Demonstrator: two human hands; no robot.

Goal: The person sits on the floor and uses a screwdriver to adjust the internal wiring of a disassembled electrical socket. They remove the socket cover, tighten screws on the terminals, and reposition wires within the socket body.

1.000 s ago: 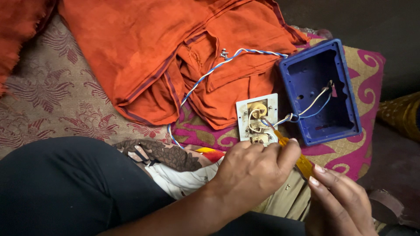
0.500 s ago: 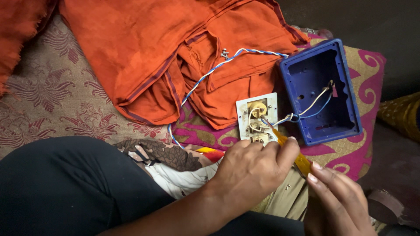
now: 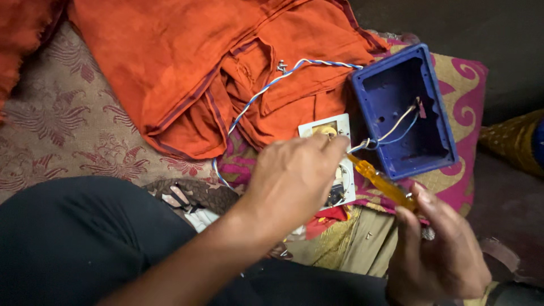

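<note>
A white switch plate (image 3: 340, 170) lies back-side up on a patterned pink and yellow cloth (image 3: 470, 107), with brass terminals showing at its top edge; most of it is covered by the left hand (image 3: 292, 181), which is curled over it with the fingertips pressed at the plate's upper right corner, pinching there, though what exactly the fingers close on is hidden. Thin white and blue wires (image 3: 391, 130) run from that corner into the open blue plastic box (image 3: 405, 110), which sits tilted just right of the plate, touching it or nearly so. A yellow-handled screwdriver (image 3: 382, 182) slants from the lower right up toward the plate, its tip hidden at the left hand's fingertips. The right hand (image 3: 439, 249) is closed around the lower end of the handle, thumb along it. A twisted blue and white cable (image 3: 272, 85) loops from the box's upper left corner across a crumpled orange garment (image 3: 187, 62) and down behind the left hand. Beneath the garment spreads a beige floral fabric (image 3: 62, 130). The person's dark trouser leg (image 3: 73, 238) fills the lower left, beside folded khaki cloth (image 3: 362, 243).
</note>
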